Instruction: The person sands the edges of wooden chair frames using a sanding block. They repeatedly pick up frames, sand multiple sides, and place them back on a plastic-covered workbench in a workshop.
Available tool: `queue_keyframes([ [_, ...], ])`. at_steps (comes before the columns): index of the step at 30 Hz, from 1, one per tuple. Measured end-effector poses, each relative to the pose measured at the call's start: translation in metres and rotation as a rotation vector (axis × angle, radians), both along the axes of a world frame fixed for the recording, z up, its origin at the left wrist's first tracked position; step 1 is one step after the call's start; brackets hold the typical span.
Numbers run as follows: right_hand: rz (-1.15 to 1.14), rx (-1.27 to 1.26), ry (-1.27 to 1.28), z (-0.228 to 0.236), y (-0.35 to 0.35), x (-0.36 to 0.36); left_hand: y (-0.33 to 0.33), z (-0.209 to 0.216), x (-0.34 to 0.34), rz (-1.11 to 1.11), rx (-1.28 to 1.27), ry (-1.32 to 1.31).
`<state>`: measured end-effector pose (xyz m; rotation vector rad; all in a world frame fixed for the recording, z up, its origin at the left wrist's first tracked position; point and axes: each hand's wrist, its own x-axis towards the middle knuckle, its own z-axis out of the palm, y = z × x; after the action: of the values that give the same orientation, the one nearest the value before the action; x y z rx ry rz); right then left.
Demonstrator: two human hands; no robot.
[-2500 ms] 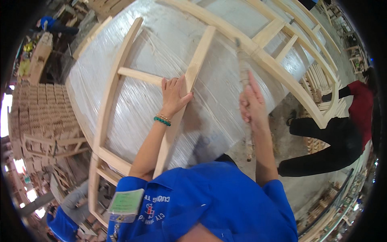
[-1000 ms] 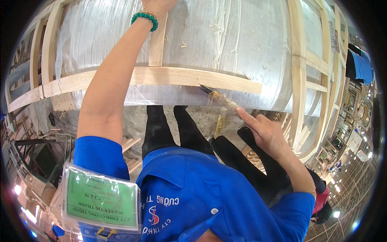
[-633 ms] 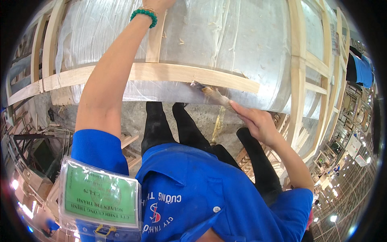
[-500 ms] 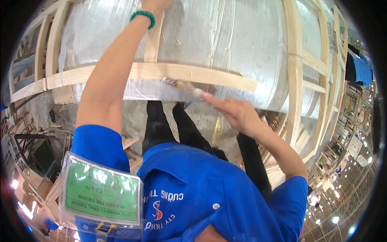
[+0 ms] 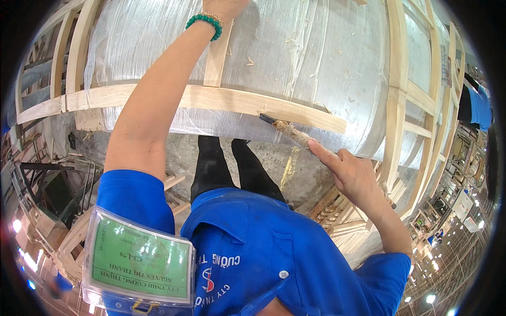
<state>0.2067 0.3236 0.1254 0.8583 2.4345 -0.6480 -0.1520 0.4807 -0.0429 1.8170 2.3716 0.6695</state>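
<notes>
Near, wide fisheye view from the wearer's head, down over blue shirt (image 5: 253, 242) to wooden frame (image 5: 247, 101)

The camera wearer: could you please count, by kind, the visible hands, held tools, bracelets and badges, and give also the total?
Left hand and right hand: 2
Wrapped-handle tool: 1
Green bracelet and pale bracelet: 2
Green badge: 1
Total: 6

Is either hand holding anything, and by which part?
The right hand grips a dark-tipped tool by its wrapped handle. The left hand is cut off at the top; its hold cannot be told.
</notes>
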Motion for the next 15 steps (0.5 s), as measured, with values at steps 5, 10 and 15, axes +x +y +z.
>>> queue_keyframes([
  [5,0.027,-0.054,0.289,-0.060,-0.005,-0.034,0.008,0.005,0.003,0.013,0.067,-0.018],
  [10,0.059,-0.130,0.155,-0.020,-0.003,-0.029,0.000,0.000,0.000,0.036,0.029,-0.027],
  [15,-0.062,-0.095,-0.175,0.007,-0.001,-0.003,-0.003,0.000,0.000,0.039,0.046,-0.017],
])
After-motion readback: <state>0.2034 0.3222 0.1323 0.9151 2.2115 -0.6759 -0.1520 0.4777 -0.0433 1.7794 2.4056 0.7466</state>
